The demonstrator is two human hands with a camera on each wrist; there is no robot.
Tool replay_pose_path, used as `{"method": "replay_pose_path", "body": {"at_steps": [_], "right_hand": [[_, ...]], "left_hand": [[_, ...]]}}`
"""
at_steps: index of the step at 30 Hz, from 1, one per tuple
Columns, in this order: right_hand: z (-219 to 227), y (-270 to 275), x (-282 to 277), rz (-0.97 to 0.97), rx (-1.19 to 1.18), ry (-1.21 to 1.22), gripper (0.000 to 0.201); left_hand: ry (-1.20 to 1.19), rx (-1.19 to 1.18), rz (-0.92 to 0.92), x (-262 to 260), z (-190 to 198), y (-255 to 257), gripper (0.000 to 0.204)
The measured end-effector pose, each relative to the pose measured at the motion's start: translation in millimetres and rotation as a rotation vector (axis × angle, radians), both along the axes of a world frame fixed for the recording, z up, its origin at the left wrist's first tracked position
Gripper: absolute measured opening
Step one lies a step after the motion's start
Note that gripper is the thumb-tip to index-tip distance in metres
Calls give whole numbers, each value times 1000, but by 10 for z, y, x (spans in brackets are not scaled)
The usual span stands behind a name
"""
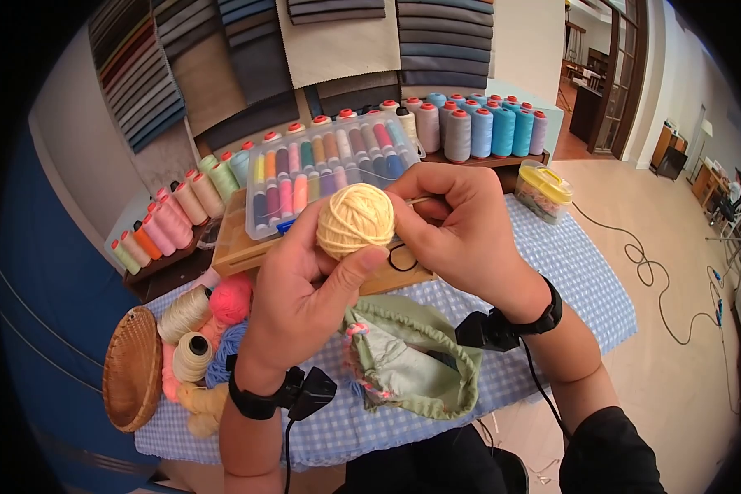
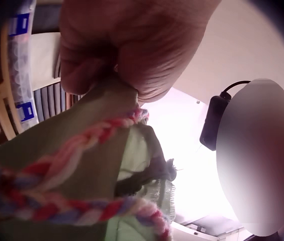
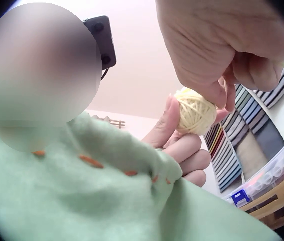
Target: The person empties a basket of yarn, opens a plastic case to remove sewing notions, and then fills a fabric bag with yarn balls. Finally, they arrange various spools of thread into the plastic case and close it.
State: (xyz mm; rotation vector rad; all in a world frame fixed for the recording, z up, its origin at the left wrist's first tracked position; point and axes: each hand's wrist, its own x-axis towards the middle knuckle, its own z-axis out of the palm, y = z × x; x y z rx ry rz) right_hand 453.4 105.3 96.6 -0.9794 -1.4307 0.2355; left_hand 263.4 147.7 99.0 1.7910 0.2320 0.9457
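A ball of pale yellow yarn [image 1: 356, 221] is held up in my left hand [image 1: 300, 284], thumb in front and fingers behind it. My right hand [image 1: 461, 226] is at the ball's right side, fingers curled, thumb and forefinger touching it. From those fingers sticks out a thin pale length [image 1: 421, 200], strand or stick, I cannot tell which. Below the hands lies a green drawstring bag [image 1: 412, 362], its gathered mouth facing up. In the left wrist view its braided pink, red and blue cord [image 2: 76, 145] crosses in front, and the cloth overlaps my hand.
A clear case of thread spools [image 1: 325, 177] leans on a wooden stand [image 1: 230, 255]. Several yarn balls [image 1: 198, 346] and a wicker basket [image 1: 132, 370] are left on the checked cloth [image 1: 584, 272]. A yellow-lidded box [image 1: 543, 189] stands right; thread cones [image 1: 490, 128] line the back.
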Motion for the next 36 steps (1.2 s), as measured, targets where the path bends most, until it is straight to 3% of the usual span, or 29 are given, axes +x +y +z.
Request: {"method": "replay_pose_path", "body": {"at_steps": [4, 6, 10, 15, 17, 19, 21, 25, 28, 33, 36], "right_hand": [[46, -37, 4, 13, -52, -13, 19], [46, -72, -24, 46, -126, -253, 16], [-10, -98, -175, -24, -31, -326, 15], [189, -283, -69, 98, -196, -277, 17], [292, -389, 6, 165, -257, -347, 17], [325, -488, 36, 261, -256, -250, 13], [419, -581, 91, 217, -130, -438, 12], [533, -626, 235, 280, -45, -454, 11], [447, -522, 300, 366, 9, -214, 10], [302, -286, 222, 340, 37, -148, 11], [278, -211, 170, 429, -45, -100, 10]], "left_hand": [[-39, 11, 8, 22, -23, 9, 43], [-138, -27, -56, 6, -56, 56, 43], [-186, 4, -120, 10, -80, 171, 41], [-162, -32, 117, 19, 9, 96, 39], [-108, -43, 127, -28, 52, 138, 38], [-51, -76, 133, -57, 20, 97, 38], [-14, -56, 67, -39, 79, 76, 37], [79, -67, 2, -43, 33, 133, 38], [139, -104, -119, -99, 97, 69, 45], [209, -78, -338, -135, 38, 26, 48], [346, 63, -354, -201, 54, 173, 48]]}}
